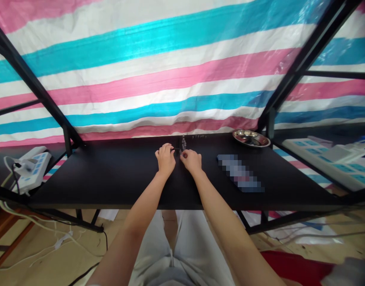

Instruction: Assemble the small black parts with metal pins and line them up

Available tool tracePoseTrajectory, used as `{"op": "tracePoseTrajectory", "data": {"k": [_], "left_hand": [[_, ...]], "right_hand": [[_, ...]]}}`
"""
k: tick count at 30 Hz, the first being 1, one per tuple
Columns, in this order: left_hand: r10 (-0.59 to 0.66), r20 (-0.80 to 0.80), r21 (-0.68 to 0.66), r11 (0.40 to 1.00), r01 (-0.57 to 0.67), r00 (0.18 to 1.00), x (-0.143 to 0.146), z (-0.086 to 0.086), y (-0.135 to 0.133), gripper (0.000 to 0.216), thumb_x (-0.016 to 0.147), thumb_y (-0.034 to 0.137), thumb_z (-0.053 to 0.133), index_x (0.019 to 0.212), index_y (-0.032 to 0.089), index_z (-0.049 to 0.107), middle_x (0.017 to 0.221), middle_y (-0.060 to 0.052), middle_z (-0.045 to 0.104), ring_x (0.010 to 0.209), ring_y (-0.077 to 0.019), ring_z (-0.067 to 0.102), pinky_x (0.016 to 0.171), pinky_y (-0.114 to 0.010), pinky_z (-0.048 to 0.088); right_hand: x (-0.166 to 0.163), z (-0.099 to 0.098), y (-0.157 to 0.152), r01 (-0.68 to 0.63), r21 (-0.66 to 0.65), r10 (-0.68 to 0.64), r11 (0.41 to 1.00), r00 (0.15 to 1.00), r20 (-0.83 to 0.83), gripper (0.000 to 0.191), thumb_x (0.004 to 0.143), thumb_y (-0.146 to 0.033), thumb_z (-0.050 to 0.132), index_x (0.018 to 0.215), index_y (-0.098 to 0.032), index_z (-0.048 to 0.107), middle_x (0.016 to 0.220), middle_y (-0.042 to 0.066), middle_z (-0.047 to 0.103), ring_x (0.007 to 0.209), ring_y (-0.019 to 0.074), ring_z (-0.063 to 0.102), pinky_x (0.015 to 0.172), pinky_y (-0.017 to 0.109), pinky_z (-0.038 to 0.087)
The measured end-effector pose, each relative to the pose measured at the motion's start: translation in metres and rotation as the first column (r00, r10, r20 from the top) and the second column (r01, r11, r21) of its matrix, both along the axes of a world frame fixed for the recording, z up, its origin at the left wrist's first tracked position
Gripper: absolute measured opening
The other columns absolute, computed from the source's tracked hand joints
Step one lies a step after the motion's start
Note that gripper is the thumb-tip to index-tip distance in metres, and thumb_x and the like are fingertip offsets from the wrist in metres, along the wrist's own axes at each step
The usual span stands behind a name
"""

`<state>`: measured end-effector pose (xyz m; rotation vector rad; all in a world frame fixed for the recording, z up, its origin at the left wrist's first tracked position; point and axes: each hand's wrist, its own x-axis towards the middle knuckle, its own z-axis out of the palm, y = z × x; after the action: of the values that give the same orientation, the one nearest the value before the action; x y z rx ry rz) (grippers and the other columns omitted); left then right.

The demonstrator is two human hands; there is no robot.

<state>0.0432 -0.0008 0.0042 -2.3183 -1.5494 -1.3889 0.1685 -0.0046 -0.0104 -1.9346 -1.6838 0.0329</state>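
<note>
Both hands work close together over the middle of a black tabletop (116, 171). My left hand (166, 159) is closed in a pinch, with a thin dark piece at its fingertips, too small to name. Fingers bent together, my right hand (192, 161) pinches something small beside it. Just beyond the right fingertips lies a short cluster of small clear bead-like pieces (184, 142); whether it joins what I hold cannot be seen. Farther back, several tiny pieces (199, 136) sit in a row near the rear edge.
A shiny round metal dish (251, 139) stands at the back right, with a pixelated flat phone-shaped item (240, 173) nearer me. Power strips (33, 169) lie on the side tables. Black frame posts (39, 91) flank the table before a striped sheet (170, 83). Cables (48, 222) trail at left.
</note>
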Motion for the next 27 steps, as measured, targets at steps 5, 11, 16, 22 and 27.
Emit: {"op": "tracePoseTrajectory", "data": {"k": [5, 11, 16, 22, 27], "left_hand": [[-0.004, -0.004, -0.004, 1.000, 0.004, 1.000, -0.0003, -0.0002, 0.0004, 0.017, 0.085, 0.020, 0.043, 0.097, 0.020, 0.054, 0.113, -0.008, 0.057, 0.099, -0.0185, 0.052, 0.085, -0.035, 0.033], [-0.106, -0.034, 0.050, 0.993, 0.108, 0.994, -0.0004, -0.0021, 0.0000, 0.029, 0.086, 0.022, 0.041, 0.112, 0.021, 0.053, 0.117, -0.007, 0.056, 0.102, -0.0176, 0.051, 0.086, -0.033, 0.033], [-0.134, -0.003, 0.005, 0.991, 0.134, 0.991, -0.0003, -0.0037, 0.0012, 0.033, 0.084, 0.020, 0.042, 0.116, 0.021, 0.051, 0.116, -0.008, 0.055, 0.102, -0.0178, 0.050, 0.085, -0.032, 0.035], [-0.158, 0.008, -0.035, 0.987, 0.158, 0.987, -0.0003, -0.0040, 0.0020, 0.022, 0.083, 0.019, 0.044, 0.098, 0.021, 0.061, 0.110, -0.006, 0.058, 0.097, -0.0170, 0.052, 0.085, -0.033, 0.036], [-0.125, 0.165, -0.077, 0.987, 0.139, 0.978, 0.0008, -0.0041, 0.0053, 0.023, 0.079, 0.023, 0.053, 0.101, 0.019, 0.057, 0.107, -0.007, 0.058, 0.096, -0.0178, 0.053, 0.083, -0.034, 0.040]], "right_hand": [[-0.0008, 0.0020, -0.0020, -0.017, 0.002, 0.017, 1.000, 1.000, 0.022, 0.014, 0.078, -0.026, 0.049, 0.073, -0.019, 0.060, 0.079, 0.003, 0.061, 0.075, 0.0161, 0.051, 0.062, 0.027, 0.023], [-0.0025, 0.0011, -0.0026, -0.053, 0.039, 0.052, 0.998, 0.998, 0.028, 0.013, 0.077, -0.027, 0.049, 0.073, -0.019, 0.058, 0.079, 0.003, 0.062, 0.075, 0.0161, 0.053, 0.061, 0.027, 0.023], [-0.0027, 0.0012, -0.0023, -0.055, 0.041, 0.055, 0.998, 0.998, 0.009, 0.012, 0.076, -0.026, 0.049, 0.072, -0.019, 0.058, 0.078, 0.003, 0.063, 0.075, 0.0161, 0.054, 0.061, 0.027, 0.025], [-0.0029, 0.0025, -0.0023, -0.065, 0.030, 0.066, 0.997, 0.997, -0.044, 0.011, 0.075, -0.026, 0.050, 0.078, -0.019, 0.059, 0.079, 0.003, 0.063, 0.074, 0.0159, 0.054, 0.063, 0.027, 0.029], [-0.0046, 0.0052, -0.0036, -0.088, 0.050, 0.092, 0.995, 0.993, -0.075, 0.011, 0.075, -0.028, 0.051, 0.077, -0.019, 0.058, 0.077, 0.003, 0.062, 0.071, 0.0155, 0.054, 0.062, 0.026, 0.031]]}}
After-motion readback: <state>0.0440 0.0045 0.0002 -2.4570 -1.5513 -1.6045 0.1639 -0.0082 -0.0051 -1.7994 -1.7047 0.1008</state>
